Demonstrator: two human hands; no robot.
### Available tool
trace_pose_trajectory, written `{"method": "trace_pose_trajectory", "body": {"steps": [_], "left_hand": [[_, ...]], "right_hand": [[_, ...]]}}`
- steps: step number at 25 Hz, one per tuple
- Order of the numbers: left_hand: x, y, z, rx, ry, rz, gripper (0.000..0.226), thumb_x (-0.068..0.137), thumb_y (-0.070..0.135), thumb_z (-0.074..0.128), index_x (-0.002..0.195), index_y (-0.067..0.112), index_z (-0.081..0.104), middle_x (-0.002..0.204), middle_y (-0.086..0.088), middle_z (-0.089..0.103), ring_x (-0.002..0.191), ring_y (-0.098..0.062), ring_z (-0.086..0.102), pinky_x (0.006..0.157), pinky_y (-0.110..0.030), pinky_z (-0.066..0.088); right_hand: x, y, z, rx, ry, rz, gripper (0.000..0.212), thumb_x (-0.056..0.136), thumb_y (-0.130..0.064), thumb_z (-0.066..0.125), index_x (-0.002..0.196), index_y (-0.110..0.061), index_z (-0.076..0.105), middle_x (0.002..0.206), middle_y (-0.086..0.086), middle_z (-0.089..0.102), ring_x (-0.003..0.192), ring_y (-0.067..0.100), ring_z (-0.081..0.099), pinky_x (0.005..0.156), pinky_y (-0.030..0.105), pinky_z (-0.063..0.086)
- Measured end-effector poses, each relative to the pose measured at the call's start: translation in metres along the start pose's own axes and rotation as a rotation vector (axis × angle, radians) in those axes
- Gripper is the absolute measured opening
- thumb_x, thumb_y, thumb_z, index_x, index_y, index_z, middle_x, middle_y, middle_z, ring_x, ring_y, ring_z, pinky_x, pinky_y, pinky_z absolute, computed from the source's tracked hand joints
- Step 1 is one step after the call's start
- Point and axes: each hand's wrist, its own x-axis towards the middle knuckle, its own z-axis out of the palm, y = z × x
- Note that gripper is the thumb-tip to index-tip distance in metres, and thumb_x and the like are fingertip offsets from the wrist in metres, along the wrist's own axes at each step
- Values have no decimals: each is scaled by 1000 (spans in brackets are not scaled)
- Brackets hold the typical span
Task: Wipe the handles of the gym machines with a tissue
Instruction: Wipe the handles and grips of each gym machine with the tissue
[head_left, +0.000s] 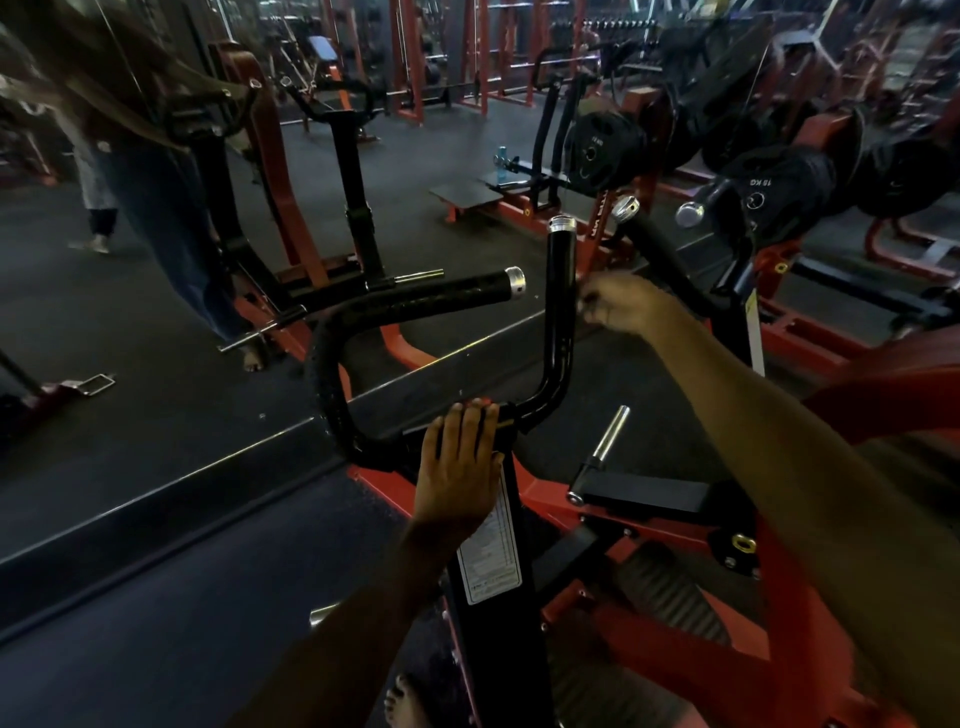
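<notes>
A bare foot (402, 704) shows at the bottom edge, on the dark floor (130, 623). Just above it, the left hand (457, 467) lies flat, fingers together and extended, palm down on the top of the black upright post (493, 613) of a red-framed gym machine (649, 639); it grips nothing, and its fingertips reach the junction where the black handlebar forks. A white printed label (493, 556) runs down the post just beside the wrist.

From that junction two handles rise. The left handle (415, 304) loops out and ends in a silver cap pointing right, well apart from both hands. The right handle (560, 312) stands nearly upright with a silver cap at the top. The right hand (623, 304) is just beside this upright handle, at mid-height on its right side, fingers curled; it is motion-blurred, so I cannot tell whether it touches the handle or whether it holds a tissue, which cannot be made out anywhere.

A short chrome peg (610, 434) sticks up from a black bracket between the two forearms.

Farther back, black weight plates (779, 192) hang on red racks at right. At left a mirror (130, 208) reflects the machine and a standing person.
</notes>
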Motion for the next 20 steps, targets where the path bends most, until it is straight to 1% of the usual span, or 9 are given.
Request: {"method": "trace_pose_trajectory", "body": {"steps": [4,8,11,13,14,15,17,19,20], "left_hand": [[-2,1,-2,6,-4,10,55,96,34,29,143,6,33,140,-15,51,129,-33,41,107,-46,26],[-4,1,-2,22,-2,14,56,97,35,25,144,5,30,140,-16,51,129,-33,38,108,-46,25],[-7,1,-1,-5,-10,2,57,97,36,25,144,6,30,139,-16,50,129,-33,39,108,-46,25],[-8,2,-1,-11,-16,-2,57,96,37,24,144,6,29,140,-15,50,129,-32,41,108,-47,27],[-5,2,-2,-10,-23,-8,57,96,37,23,144,6,29,140,-15,50,129,-32,42,107,-47,29],[-3,2,-2,-18,-31,-18,57,97,37,23,144,7,29,140,-15,50,129,-32,43,107,-47,30],[-1,3,-3,-33,-48,-29,56,97,37,22,144,7,28,141,-15,49,129,-32,43,108,-47,29],[-7,4,-3,-47,-50,-28,56,97,37,22,145,7,28,141,-14,49,130,-32,44,108,-47,30],[-9,4,-3,-55,-45,-26,57,97,37,23,145,7,28,142,-14,49,130,-32,44,108,-47,31]], "right_hand": [[-3,2,9,237,3,-72,42,87,14,30,92,-15,61,70,-2,61,59,7,56,53,17,47],[-45,76,12,206,-159,58,47,85,19,23,93,-10,58,77,3,55,63,8,54,58,16,49],[-72,98,15,146,-176,137,35,85,21,30,88,1,59,78,12,53,67,17,55,57,22,55],[-74,85,14,-103,110,4,19,88,8,45,86,3,63,79,14,60,73,21,56,61,24,56],[-72,74,13,-285,307,-181,14,89,0,52,92,2,66,84,11,63,77,19,60,68,20,55],[-74,59,14,-447,385,-432,17,89,-4,56,103,0,66,93,8,66,84,15,62,76,12,51],[-69,51,16,-816,207,-746,32,91,-2,51,122,0,58,118,13,62,111,20,58,99,9,35],[-74,78,22,-1106,51,-735,41,95,-7,38,134,1,46,142,18,43,135,28,36,113,24,19],[-84,100,28,-1149,47,-724,43,95,-10,34,135,1,45,144,17,40,137,29,34,114,29,20]]}}
